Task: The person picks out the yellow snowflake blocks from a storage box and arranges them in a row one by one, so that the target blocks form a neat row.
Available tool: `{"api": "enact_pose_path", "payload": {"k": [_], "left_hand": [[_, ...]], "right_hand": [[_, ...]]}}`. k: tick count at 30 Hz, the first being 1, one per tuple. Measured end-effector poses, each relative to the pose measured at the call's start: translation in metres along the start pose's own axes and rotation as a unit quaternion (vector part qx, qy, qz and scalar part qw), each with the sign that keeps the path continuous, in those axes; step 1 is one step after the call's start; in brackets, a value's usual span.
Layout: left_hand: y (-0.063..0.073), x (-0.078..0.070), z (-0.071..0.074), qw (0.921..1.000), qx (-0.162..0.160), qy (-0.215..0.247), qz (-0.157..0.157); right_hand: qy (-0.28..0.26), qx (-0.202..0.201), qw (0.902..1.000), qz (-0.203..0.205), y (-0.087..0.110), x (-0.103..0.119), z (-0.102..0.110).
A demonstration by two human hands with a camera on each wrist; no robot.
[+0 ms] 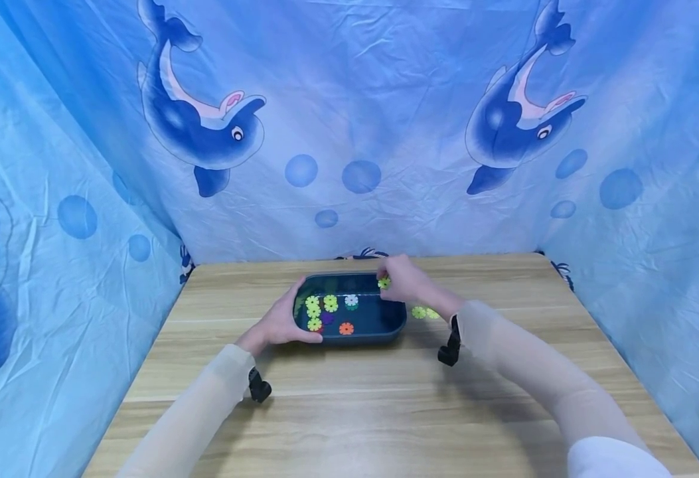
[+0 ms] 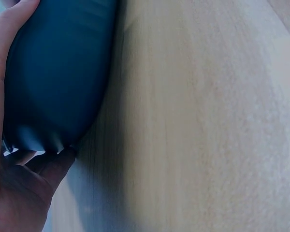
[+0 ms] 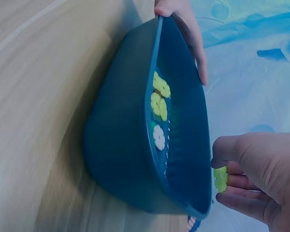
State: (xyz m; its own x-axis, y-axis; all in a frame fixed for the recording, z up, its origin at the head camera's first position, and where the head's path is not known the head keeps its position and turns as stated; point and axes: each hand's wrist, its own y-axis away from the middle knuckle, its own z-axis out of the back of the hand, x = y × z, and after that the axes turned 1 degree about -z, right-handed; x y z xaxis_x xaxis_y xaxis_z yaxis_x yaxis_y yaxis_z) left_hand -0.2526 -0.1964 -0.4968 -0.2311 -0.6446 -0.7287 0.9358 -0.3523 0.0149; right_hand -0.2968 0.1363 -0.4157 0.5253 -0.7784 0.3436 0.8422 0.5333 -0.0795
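Observation:
A dark blue plastic basin (image 1: 379, 324) stands near the back of the table, with several flower-shaped plastic discs inside, among them yellow-green discs (image 1: 313, 311), a white disc (image 1: 352, 301) and an orange disc (image 1: 346, 328). My left hand (image 1: 279, 321) grips the basin's left end, thumb at the front rim and fingers round the far side. Over the basin's right back corner, my right hand (image 1: 405, 279) pinches a yellow-green flower disc (image 3: 220, 180) between thumb and fingers. In the left wrist view the basin's outer wall (image 2: 58, 72) fills the upper left.
Two yellow-green discs (image 1: 424, 313) lie on the wooden table (image 1: 349, 411) just right of the basin, partly behind my right wrist. A blue cloth with dolphins (image 1: 361, 219) hangs behind the table and along both sides.

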Motion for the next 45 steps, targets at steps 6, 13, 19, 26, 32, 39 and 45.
{"api": "enact_pose_path", "payload": {"k": [6, 13, 19, 26, 32, 39, 45], "left_hand": [[0.000, 0.000, 0.000, 1.0000, 0.002, 0.006, 0.004], [0.000, 0.001, 0.000, 1.0000, 0.004, 0.003, 0.003], [0.001, -0.001, 0.001, 0.9999, 0.005, 0.006, 0.008], [0.002, -0.004, 0.001, 0.9998, 0.006, 0.013, 0.010], [0.002, -0.002, 0.001, 0.9998, 0.007, 0.013, 0.012], [0.001, -0.001, 0.001, 0.9996, 0.008, 0.023, 0.011], [-0.001, 0.000, 0.001, 0.9998, 0.007, 0.019, 0.006]], "right_hand": [[0.016, -0.014, 0.9998, -0.003, 0.007, -0.015, 0.011], [0.024, -0.018, 0.9995, 0.005, 0.014, -0.034, 0.018], [0.024, -0.033, 0.9991, 0.013, 0.023, -0.046, 0.022], [0.007, -0.041, 0.9991, 0.001, 0.039, -0.066, 0.018], [-0.011, -0.041, 0.9989, -0.017, 0.050, -0.077, 0.016], [-0.005, -0.044, 0.9988, -0.022, 0.060, -0.086, 0.012], [-0.005, -0.036, 0.9990, -0.028, 0.065, -0.093, 0.013]]}}
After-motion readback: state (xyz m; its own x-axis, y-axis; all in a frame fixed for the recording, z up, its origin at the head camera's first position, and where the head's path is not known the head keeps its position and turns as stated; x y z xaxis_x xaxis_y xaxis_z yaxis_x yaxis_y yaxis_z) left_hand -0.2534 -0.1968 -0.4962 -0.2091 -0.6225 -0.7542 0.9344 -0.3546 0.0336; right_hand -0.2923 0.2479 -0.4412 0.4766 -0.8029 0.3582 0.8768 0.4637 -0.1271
